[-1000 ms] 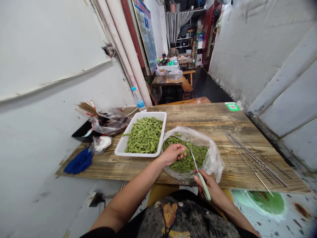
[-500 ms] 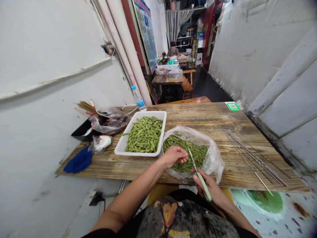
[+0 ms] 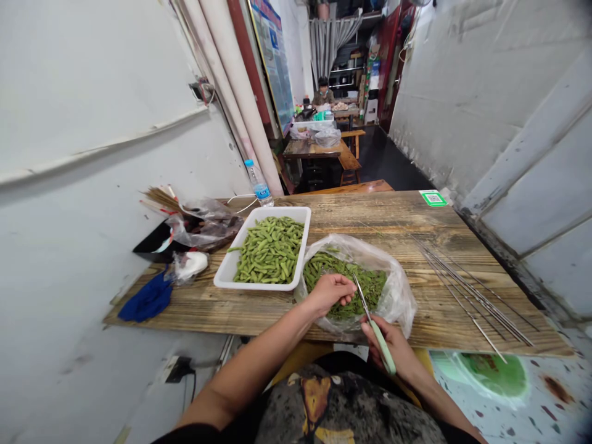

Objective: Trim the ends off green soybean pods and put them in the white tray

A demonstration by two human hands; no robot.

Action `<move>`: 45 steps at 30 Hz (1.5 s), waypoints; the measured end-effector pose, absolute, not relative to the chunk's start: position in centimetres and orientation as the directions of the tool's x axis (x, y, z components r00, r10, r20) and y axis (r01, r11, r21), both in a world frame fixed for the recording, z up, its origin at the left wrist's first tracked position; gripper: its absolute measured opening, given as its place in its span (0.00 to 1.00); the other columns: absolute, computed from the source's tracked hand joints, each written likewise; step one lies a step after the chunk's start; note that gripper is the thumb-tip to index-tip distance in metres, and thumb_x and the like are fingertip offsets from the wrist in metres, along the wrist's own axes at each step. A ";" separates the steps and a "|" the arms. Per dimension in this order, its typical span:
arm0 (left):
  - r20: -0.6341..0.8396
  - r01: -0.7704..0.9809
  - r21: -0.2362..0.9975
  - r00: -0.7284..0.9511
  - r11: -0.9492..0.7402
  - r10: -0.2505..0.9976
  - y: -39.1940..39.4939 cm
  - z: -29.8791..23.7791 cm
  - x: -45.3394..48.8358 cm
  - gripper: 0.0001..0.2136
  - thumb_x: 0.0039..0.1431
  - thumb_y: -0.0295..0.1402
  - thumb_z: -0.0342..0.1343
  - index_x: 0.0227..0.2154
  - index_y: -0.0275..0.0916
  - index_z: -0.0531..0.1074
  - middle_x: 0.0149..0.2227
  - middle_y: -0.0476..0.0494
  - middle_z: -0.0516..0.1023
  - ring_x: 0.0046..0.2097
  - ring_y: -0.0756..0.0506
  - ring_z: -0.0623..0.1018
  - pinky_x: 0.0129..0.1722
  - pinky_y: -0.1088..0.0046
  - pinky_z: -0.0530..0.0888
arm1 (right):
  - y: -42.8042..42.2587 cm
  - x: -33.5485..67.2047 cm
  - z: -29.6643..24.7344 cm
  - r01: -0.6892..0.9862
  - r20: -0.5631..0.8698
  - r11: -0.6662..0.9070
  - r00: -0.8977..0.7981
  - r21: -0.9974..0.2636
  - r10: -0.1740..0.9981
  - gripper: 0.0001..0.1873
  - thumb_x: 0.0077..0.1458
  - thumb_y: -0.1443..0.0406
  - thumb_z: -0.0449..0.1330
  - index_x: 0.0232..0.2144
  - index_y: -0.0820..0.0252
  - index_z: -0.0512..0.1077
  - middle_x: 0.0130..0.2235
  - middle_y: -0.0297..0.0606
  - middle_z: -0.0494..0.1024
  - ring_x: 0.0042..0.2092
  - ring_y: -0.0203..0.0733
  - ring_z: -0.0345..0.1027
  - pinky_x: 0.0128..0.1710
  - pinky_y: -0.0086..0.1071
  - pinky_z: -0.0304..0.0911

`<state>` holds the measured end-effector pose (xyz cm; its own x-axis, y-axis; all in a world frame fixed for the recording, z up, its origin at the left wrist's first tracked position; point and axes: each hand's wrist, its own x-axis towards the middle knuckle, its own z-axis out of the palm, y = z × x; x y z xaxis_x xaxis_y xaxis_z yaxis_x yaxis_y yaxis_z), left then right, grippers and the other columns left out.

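Above a clear plastic bag point(image 3: 401, 290) of green pods, my left hand point(image 3: 330, 293) is pinched closed. Its fingertips are close to the scissor blades, and whatever they hold is too small to make out. My right hand point(image 3: 393, 342) grips scissors point(image 3: 380, 345) with pale green handles, the blades pointing up and away over the bag. The bagged edamame pods point(image 3: 365, 277) lie loose in the open bag. To the left stands a white plastic tray point(image 3: 222, 276) heaped with more edamame pods point(image 3: 271, 250).
Long metal skewers point(image 3: 472, 293) lie on the wooden table point(image 3: 342, 213) at right. A water bottle point(image 3: 260, 185) stands behind the tray. At left are a blue cloth point(image 3: 147, 299), a small white bundle point(image 3: 192, 265) and a black box point(image 3: 155, 243). A person point(image 3: 323, 92) sits far back.
My left hand has shifted slightly right and down, still pinched near the blades. The scissors have moved only a little and remain in my right hand.
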<state>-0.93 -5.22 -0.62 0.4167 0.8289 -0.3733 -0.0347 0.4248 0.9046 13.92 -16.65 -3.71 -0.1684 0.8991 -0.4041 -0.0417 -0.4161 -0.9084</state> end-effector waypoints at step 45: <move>-0.153 0.498 0.834 0.623 -0.239 0.767 -4.6 1.2 -3.9 0.13 0.56 0.36 0.50 0.31 0.33 0.77 0.29 0.48 0.78 0.33 0.48 0.73 0.36 0.77 0.65 | -16.6 14.7 -1.8 0.147 -0.259 -0.240 -0.129 -0.960 0.957 0.20 0.45 0.51 0.63 0.32 0.61 0.72 0.24 0.31 0.69 0.26 0.35 0.61 0.24 0.27 0.56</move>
<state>-3.89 -4.61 1.18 0.6230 0.7672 -0.1526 0.4982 -0.2388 0.8335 14.65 -16.56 -1.80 -0.1285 0.9573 -0.2590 0.1471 -0.2399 -0.9596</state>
